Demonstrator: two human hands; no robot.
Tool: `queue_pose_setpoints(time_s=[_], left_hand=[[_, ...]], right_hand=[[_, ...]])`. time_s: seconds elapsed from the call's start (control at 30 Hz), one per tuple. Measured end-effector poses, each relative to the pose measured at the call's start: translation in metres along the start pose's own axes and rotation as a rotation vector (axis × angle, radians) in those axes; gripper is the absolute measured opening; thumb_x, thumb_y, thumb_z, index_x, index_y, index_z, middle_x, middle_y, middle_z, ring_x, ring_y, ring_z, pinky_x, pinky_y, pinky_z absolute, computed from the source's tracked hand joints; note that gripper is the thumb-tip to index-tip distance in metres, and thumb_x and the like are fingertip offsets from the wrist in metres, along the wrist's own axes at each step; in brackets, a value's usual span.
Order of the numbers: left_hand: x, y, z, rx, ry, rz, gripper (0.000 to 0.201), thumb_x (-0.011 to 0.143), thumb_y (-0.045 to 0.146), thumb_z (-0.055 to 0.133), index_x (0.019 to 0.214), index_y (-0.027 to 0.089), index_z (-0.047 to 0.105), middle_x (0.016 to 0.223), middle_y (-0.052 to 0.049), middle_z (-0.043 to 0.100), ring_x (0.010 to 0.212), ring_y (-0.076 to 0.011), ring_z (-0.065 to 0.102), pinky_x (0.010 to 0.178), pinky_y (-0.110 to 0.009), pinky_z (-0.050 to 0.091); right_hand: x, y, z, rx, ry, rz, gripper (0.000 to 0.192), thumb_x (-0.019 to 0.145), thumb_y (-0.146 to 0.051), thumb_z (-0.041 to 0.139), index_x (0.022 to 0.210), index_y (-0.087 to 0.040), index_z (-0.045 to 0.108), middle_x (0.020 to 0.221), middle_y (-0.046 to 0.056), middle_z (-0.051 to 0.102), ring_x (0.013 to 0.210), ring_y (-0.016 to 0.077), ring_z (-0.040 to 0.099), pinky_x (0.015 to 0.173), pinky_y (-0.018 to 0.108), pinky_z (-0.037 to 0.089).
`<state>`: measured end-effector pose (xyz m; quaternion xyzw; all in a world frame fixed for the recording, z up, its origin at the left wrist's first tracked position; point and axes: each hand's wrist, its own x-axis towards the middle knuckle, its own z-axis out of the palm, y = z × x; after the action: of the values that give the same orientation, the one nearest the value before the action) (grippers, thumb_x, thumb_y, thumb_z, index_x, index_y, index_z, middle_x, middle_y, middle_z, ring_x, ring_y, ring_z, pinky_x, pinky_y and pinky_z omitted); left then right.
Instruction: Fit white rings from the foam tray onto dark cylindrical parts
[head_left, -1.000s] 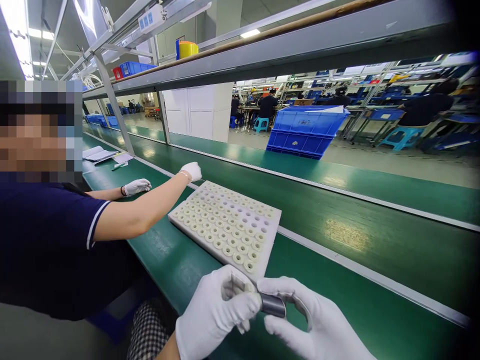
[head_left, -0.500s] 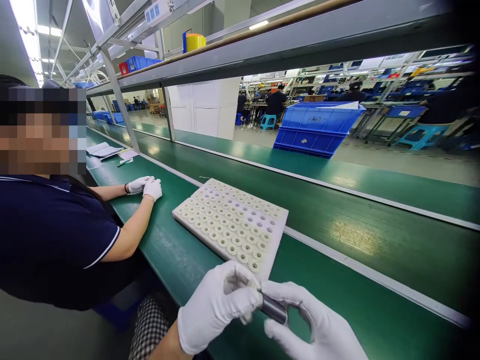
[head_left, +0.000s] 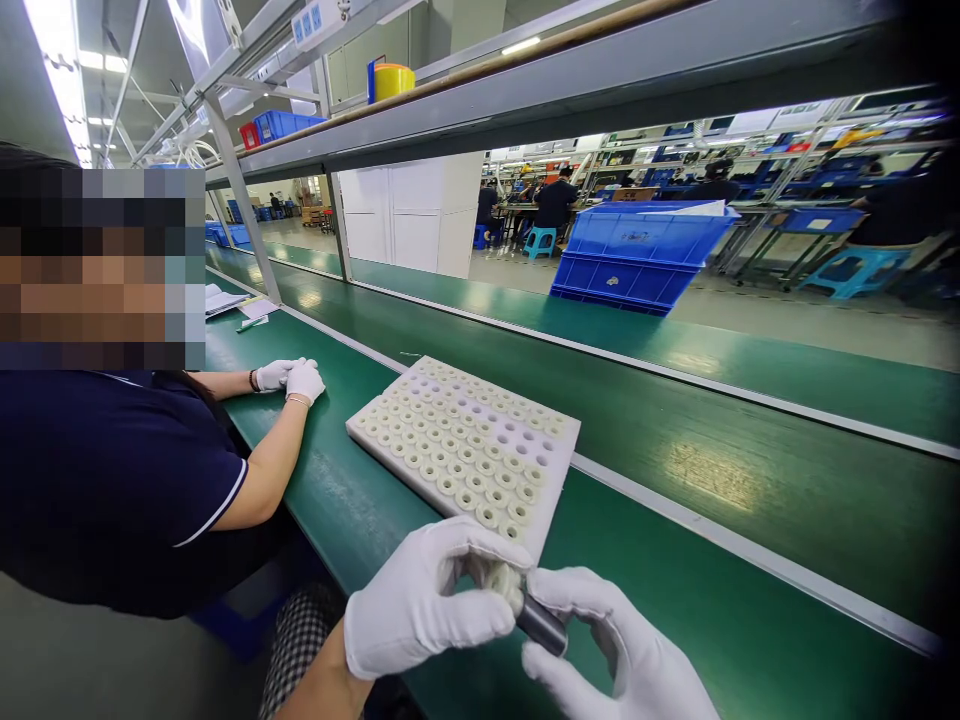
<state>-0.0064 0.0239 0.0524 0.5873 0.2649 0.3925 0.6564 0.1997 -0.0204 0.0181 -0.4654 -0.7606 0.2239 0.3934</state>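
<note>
Both of my hands wear white gloves and meet above the near edge of the green bench. My left hand (head_left: 424, 605) pinches a small pale, ring-ended piece (head_left: 504, 580) between thumb and fingers. A short dark grey cylinder (head_left: 543, 627) lies end-on against that piece; whether one goes inside the other cannot be made out. My right hand (head_left: 622, 640) curls round the cylinder, forefinger along its upper side and thumb near its lower end. Just beyond my hands, a white foam tray (head_left: 555, 455) carries rows of pale ring-shaped parts (head_left: 465, 497), with several bare holes among them.
On the left a co-worker in a dark shirt (head_left: 112, 470) rests gloved hands (head_left: 292, 378) on the green bench (head_left: 341, 490). Papers (head_left: 221, 298) lie farther back. A shelf beam (head_left: 525, 90) crosses overhead, and blue crates (head_left: 630, 260) stand beyond the belt.
The pale piece in my left hand shows more plainly now, and the cylinder has shifted slightly left and down with my right hand. The co-worker leans a little to the right.
</note>
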Motion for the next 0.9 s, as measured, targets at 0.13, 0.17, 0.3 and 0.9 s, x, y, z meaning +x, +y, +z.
queue_pose_setpoints(time_s=[0.13, 0.17, 0.3, 0.9], left_hand=[[-0.001, -0.004, -0.001, 0.02, -0.003, 0.032, 0.036, 0.078, 0.016, 0.075, 0.114, 0.017, 0.073, 0.108, -0.008, 0.065, 0.098, -0.0174, 0.061, 0.088, -0.027, 0.046], [-0.002, -0.005, 0.0, 0.032, -0.006, 0.038, 0.037, 0.077, 0.016, 0.076, 0.114, 0.017, 0.073, 0.108, -0.008, 0.065, 0.098, -0.0181, 0.061, 0.088, -0.027, 0.047], [-0.005, 0.001, 0.006, 0.199, 0.002, 0.077, 0.038, 0.074, 0.016, 0.078, 0.112, 0.018, 0.073, 0.107, -0.006, 0.067, 0.098, -0.0185, 0.064, 0.089, -0.026, 0.049], [0.0, -0.016, -0.011, -0.171, -0.134, 0.013, 0.05, 0.084, 0.035, 0.076, 0.129, 0.016, 0.063, 0.114, -0.013, 0.063, 0.105, -0.0199, 0.058, 0.098, -0.036, 0.044]], right_hand=[[-0.002, -0.004, 0.006, 0.069, 0.0, 0.126, 0.016, 0.086, -0.029, 0.063, 0.1, -0.024, 0.056, 0.093, 0.001, 0.067, 0.076, 0.0131, 0.067, 0.071, 0.023, 0.058], [-0.002, -0.007, 0.008, 0.103, 0.021, 0.175, 0.015, 0.084, -0.031, 0.062, 0.095, -0.024, 0.055, 0.09, 0.001, 0.064, 0.074, 0.0138, 0.064, 0.069, 0.025, 0.056], [0.0, -0.013, 0.016, 0.364, 0.062, 0.427, 0.026, 0.081, -0.039, 0.063, 0.082, -0.022, 0.043, 0.079, 0.0, 0.053, 0.071, 0.0151, 0.053, 0.064, 0.028, 0.047], [0.002, -0.006, 0.001, 0.694, -0.238, 0.541, 0.047, 0.095, -0.067, 0.044, 0.092, -0.02, 0.047, 0.079, 0.0, 0.054, 0.064, 0.0125, 0.052, 0.068, 0.028, 0.046]])
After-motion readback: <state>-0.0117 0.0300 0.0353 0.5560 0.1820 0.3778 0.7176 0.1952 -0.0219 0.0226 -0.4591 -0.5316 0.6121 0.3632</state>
